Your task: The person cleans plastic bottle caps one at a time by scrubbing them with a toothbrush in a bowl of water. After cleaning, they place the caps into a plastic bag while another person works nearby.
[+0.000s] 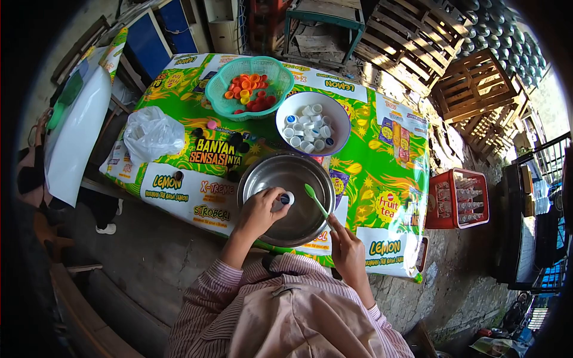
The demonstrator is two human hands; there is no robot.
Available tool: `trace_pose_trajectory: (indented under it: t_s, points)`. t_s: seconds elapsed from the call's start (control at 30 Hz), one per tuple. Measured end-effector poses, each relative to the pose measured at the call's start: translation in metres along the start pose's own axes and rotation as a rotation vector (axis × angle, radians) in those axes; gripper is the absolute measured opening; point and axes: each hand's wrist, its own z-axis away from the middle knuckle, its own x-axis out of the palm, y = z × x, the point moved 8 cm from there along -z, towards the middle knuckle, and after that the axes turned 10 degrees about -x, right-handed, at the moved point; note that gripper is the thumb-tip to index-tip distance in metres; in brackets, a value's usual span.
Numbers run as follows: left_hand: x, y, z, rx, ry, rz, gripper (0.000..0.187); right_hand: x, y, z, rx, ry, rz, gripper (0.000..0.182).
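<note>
Over the left part of a steel bowl (253, 173), my left hand (262, 212) pinches a white cap (286, 198) with a dark centre. My right hand (347, 247) grips the handle of a green and white brush (316, 201), whose green head points up and left above the bowl, apart from the cap. Behind the steel bowl stands a white bowl (342, 122) holding several white and blue caps (307, 128). A turquoise basket (218, 95) with several orange, red and yellow caps (246, 89) is to its left.
A clear plastic bag (153, 136) lies on the table's left side. Several dark caps (237, 138) and a pink one (212, 125) are scattered on the printed tablecloth (364, 203). A red crate (439, 200) with bottles stands right of the table, and wooden pallets (474, 83) behind it. Another person's foot (106, 229) shows at left.
</note>
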Motion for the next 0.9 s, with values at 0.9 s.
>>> trace_pose_trajectory:
  t_s: [0.9]
  points:
    - [0.002,0.002,0.004,-0.057,-0.084,0.342,0.03,0.01,-0.013,-0.005,-0.059,0.088,-0.294,0.05]
